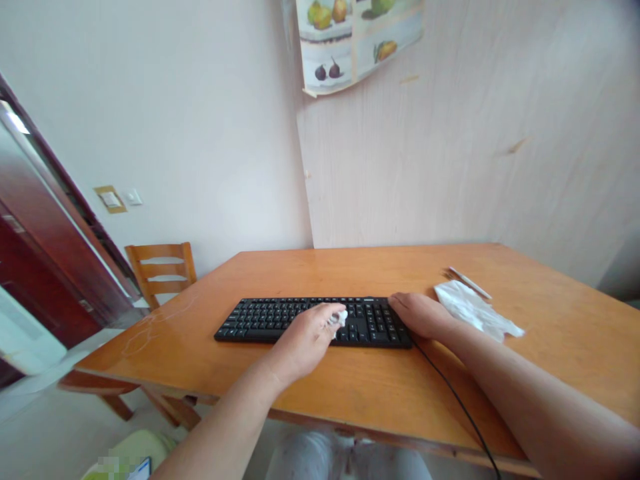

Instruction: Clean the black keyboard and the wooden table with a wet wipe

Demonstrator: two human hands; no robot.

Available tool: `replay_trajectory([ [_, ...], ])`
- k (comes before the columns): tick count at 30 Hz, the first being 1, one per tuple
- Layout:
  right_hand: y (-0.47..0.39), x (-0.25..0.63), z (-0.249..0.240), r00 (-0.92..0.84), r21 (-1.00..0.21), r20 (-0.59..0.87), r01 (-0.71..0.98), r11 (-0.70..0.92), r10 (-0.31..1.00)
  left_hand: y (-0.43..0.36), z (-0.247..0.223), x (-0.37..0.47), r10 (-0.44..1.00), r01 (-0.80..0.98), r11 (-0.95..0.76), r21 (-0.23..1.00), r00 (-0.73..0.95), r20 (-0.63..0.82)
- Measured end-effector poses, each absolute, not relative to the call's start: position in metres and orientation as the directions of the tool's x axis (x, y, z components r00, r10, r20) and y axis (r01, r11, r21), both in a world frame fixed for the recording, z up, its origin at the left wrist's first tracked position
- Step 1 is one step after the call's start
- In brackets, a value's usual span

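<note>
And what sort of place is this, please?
Probably a room in a home, though a small office cannot be excluded: there is a wooden table, a wooden chair nearby and fruit pictures on the wall.

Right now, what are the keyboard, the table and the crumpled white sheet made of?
Keyboard: probably hard plastic, matte black with moulded-looking keys. Table: looks like varnished wood, orange-brown with a soft sheen. Crumpled white sheet: thin and wrinkled, maybe tissue, though plastic film is possible.
</note>
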State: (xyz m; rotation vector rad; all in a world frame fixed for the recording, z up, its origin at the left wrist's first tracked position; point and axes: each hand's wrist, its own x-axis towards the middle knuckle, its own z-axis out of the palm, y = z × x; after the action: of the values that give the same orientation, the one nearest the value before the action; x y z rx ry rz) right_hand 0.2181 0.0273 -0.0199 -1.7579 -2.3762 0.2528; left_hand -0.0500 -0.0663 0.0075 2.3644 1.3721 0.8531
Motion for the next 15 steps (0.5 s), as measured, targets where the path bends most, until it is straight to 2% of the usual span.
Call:
replay_trajectory([
  [5, 0.027, 0.218, -0.019, -0.286, -0.242, 0.033, 0.927, 0.285, 0.958, -0.029, 0.019, -0.052, 0.889, 0.775, -0.393, 0.495, 0.181, 0.421],
  [9, 0.028, 0.218, -0.019, -0.284, -0.241, 0.029, 0.929, 0.282, 0.958, 0.0, 0.011, -0.043, 0.879, 0.829, -0.407, 0.383, 0.242, 0.411],
  [15, 0.029, 0.219, -0.02, -0.294, -0.236, 0.029, 0.927, 0.292, 0.955, 0.01, -0.005, -0.034, 0.861, 0.822, -0.475, 0.313, 0.361, 0.36],
])
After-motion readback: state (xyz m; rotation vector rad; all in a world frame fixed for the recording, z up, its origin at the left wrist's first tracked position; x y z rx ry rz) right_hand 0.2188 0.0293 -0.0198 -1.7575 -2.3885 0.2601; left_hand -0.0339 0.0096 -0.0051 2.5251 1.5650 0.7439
